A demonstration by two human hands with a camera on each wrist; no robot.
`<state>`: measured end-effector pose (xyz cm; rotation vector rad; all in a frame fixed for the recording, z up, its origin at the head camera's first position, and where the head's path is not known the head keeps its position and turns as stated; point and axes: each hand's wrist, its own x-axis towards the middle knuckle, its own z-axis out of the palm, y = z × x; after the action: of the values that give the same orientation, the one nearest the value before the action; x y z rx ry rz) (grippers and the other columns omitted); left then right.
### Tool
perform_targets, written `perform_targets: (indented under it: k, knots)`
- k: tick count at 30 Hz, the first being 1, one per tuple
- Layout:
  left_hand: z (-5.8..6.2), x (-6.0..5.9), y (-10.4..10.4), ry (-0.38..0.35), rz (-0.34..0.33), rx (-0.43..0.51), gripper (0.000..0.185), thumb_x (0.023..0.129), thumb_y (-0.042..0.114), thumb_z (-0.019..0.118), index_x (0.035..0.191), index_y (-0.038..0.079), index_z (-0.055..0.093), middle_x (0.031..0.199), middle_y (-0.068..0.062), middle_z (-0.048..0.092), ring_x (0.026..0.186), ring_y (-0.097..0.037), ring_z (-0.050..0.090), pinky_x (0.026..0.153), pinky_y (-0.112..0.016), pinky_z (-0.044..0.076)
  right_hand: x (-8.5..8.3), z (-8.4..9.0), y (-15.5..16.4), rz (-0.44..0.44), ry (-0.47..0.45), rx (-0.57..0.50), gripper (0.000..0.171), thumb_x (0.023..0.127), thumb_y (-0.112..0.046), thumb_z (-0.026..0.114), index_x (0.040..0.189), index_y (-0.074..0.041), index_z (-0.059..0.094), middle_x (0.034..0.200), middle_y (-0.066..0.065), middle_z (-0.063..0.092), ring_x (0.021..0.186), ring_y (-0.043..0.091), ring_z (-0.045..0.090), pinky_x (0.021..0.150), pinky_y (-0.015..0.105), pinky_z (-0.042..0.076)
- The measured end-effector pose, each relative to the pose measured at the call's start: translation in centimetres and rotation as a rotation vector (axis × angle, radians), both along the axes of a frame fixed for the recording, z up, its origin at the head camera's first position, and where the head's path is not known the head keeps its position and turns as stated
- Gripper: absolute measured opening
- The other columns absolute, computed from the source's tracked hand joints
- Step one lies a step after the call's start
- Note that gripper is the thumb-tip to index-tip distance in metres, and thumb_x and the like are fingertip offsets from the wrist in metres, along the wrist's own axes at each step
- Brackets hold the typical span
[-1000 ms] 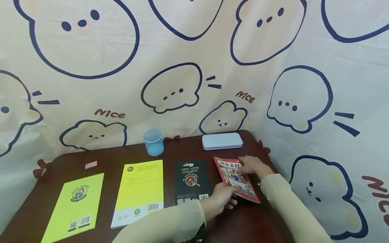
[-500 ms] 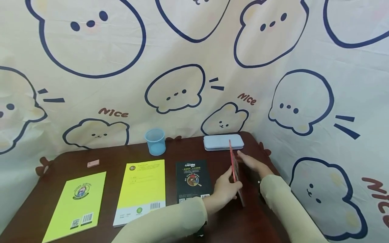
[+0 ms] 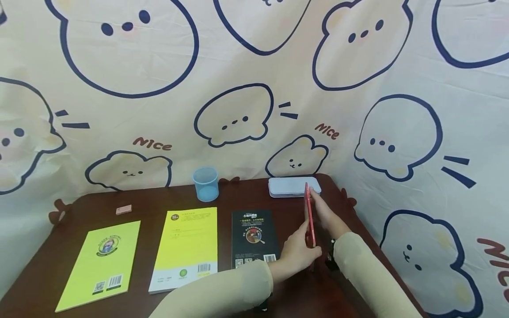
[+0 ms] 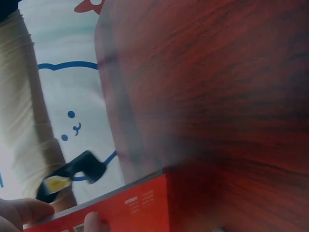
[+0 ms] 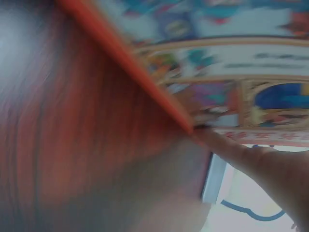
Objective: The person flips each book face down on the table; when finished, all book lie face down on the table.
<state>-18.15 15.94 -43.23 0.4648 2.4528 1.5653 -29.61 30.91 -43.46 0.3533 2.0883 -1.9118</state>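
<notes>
Since a second ago you've tipped the red book (image 3: 309, 216) from flat up onto its edge, right of the black book (image 3: 253, 238) | your left hand (image 3: 296, 251) pinches its near end | your right hand (image 3: 327, 212) lies straight-fingered against its cover, near the pencil case (image 3: 292, 186)

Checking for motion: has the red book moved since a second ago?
Yes. The red book rose from flat to standing on edge, its top now before the white case.
</notes>
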Motion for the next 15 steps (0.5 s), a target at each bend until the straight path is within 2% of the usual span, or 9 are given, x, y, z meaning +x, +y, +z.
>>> perform_targets:
  k: [2,4,6,8,11,15]
  knots:
    - [-0.1,-0.2,0.3,0.022,0.003,-0.043,0.074,0.070,0.026,0.067,0.134,0.028,0.030,0.097,0.006,0.051,0.067,-0.011,0.048,0.057,-0.029,0.042,0.1,0.2,0.0,0.011,-0.011,-0.071,0.072,0.077,-0.066,0.038,0.122,-0.010,0.032,0.113,0.009,0.035,0.104,0.028,0.033,0.083,0.045,0.034]
    - [-0.2,-0.3,0.6,0.037,-0.008,-0.081,0.079,0.068,0.026,0.070,0.135,0.028,0.028,0.099,0.004,0.050,0.074,-0.012,0.048,0.062,-0.030,0.043,0.2,0.4,0.1,0.012,-0.045,-0.119,0.074,0.078,-0.063,0.042,0.122,-0.006,0.029,0.112,0.012,0.034,0.100,0.029,0.034,0.077,0.040,0.036]
    - [-0.5,-0.5,0.9,0.042,-0.025,-0.103,0.084,0.065,0.025,0.073,0.136,0.029,0.026,0.102,0.003,0.049,0.078,-0.013,0.049,0.066,-0.032,0.045,0.5,0.6,0.4,0.014,-0.085,-0.111,0.082,0.076,-0.063,0.046,0.131,-0.009,0.019,0.123,0.014,0.029,0.107,0.030,0.032,0.081,0.042,0.037]
    - [-0.9,-0.7,1.2,0.058,-0.049,-0.127,0.089,0.063,0.025,0.075,0.136,0.029,0.024,0.106,0.002,0.048,0.080,-0.013,0.049,0.067,-0.032,0.045,0.7,0.9,0.9,-0.006,-0.104,-0.078,0.089,0.073,-0.063,0.049,0.136,-0.014,0.011,0.132,0.014,0.023,0.113,0.032,0.027,0.084,0.049,0.037]
    - [-1.6,-1.0,1.4,0.112,-0.101,-0.211,0.091,0.063,0.030,0.075,0.137,0.027,0.022,0.109,0.002,0.049,0.081,-0.010,0.049,0.067,-0.031,0.044,0.9,1.1,1.7,-0.030,-0.110,-0.064,0.090,0.072,-0.065,0.049,0.138,-0.018,0.010,0.135,0.011,0.022,0.117,0.033,0.026,0.088,0.053,0.032]
    - [-2.4,-1.4,1.1,0.182,-0.207,-0.340,0.087,0.067,0.032,0.072,0.137,0.023,0.022,0.110,0.003,0.050,0.079,-0.006,0.049,0.066,-0.028,0.043,1.3,1.2,2.6,-0.056,-0.120,-0.041,0.088,0.073,-0.067,0.045,0.138,-0.017,0.013,0.135,0.012,0.024,0.116,0.032,0.029,0.085,0.051,0.036]
